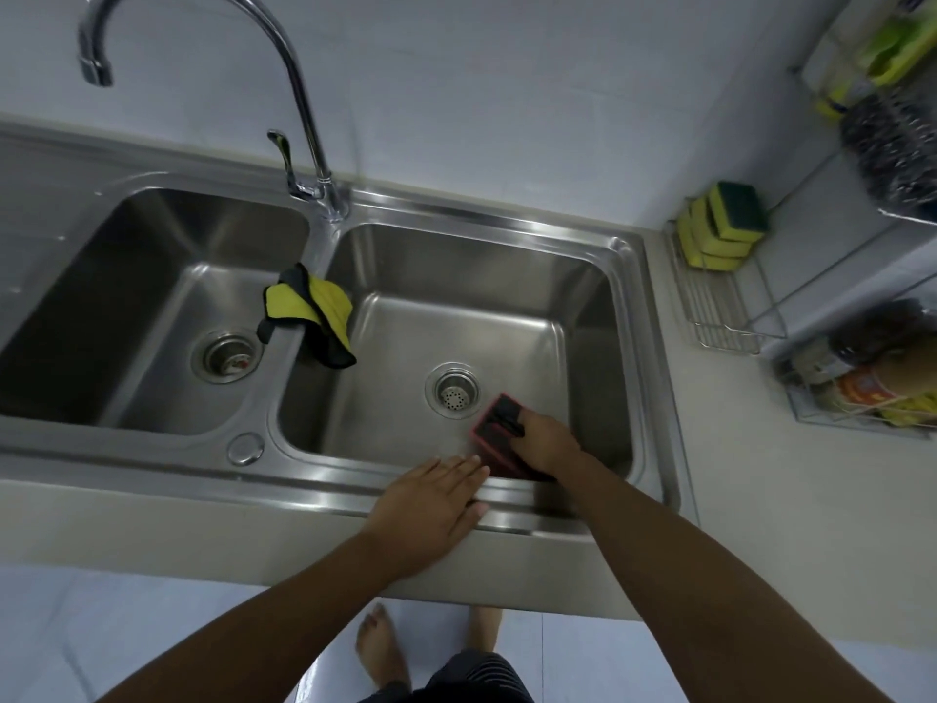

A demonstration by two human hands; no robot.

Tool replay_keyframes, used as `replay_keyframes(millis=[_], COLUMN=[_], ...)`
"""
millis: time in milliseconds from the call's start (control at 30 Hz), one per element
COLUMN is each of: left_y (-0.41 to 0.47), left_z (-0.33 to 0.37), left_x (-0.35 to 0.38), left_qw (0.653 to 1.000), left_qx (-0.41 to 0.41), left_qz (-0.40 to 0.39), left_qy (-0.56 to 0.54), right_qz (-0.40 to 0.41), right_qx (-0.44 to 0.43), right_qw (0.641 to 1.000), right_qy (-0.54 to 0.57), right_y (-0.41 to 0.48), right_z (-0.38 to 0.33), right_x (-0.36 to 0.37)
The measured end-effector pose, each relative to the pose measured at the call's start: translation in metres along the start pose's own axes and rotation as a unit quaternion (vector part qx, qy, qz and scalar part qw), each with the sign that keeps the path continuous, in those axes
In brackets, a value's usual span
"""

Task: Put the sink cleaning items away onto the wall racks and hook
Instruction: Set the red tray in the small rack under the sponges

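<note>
A red and black scrub pad (494, 431) lies in the right basin of the steel sink (626, 296), near its front wall. My right hand (545, 441) is closed on that pad. Flat on the sink's front rim rests my left hand (431, 504), fingers spread, holding nothing. A yellow and black cloth (314, 312) hangs over the divider between the two basins. On the right wall, a wire rack (720, 309) holds a stack of yellow-green sponges (722, 228).
A tall curved faucet (299, 109) rises behind the divider. Higher on the right wall, a rack carries steel wool (892, 149) and green packets (892, 43). A lower basket (857, 393) holds bottles. My bare feet (383, 646) stand on the tiled floor below.
</note>
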State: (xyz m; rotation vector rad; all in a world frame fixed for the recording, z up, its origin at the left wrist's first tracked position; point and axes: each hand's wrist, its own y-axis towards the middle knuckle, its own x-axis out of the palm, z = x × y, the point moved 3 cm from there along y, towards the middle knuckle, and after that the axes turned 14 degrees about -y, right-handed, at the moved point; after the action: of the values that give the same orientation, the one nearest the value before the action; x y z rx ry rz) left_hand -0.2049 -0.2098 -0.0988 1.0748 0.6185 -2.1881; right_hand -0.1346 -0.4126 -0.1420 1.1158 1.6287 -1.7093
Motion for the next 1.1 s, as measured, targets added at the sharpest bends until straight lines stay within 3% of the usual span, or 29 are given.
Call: replay_keyframes(millis=[367,633,767,900,1100], left_y=[0.054,0.176,0.242,0.287,0.318], left_z=[0.000,0.052,0.088,0.116,0.115], left_x=[-0.023,-0.017,0.003,0.023,0.044], left_qw=[1.000,0.999,0.995,0.991,0.977], left_qx=[-0.019,-0.007,-0.005,-0.017,-0.034], left_qz=[0.019,0.042,0.049,0.062,0.119], left_qy=[0.003,-0.019,-0.090,-0.120,-0.172], right_qz=[0.057,0.155,0.231,0.216,0.166], right_qx=[0.040,0.118,0.178,0.210,0.189], right_qw=[0.984,0.963,0.929,0.910,0.932], right_qy=[0.166,0.186,0.229,0.285,0.261], right_y=[-0.018,-0.031,-0.022,-0.002,0.032], right_z=[0.032,0.130,0.185,0.225,0.246], right_x=[-0.122,-0.223,-0.254,-0.267,-0.263])
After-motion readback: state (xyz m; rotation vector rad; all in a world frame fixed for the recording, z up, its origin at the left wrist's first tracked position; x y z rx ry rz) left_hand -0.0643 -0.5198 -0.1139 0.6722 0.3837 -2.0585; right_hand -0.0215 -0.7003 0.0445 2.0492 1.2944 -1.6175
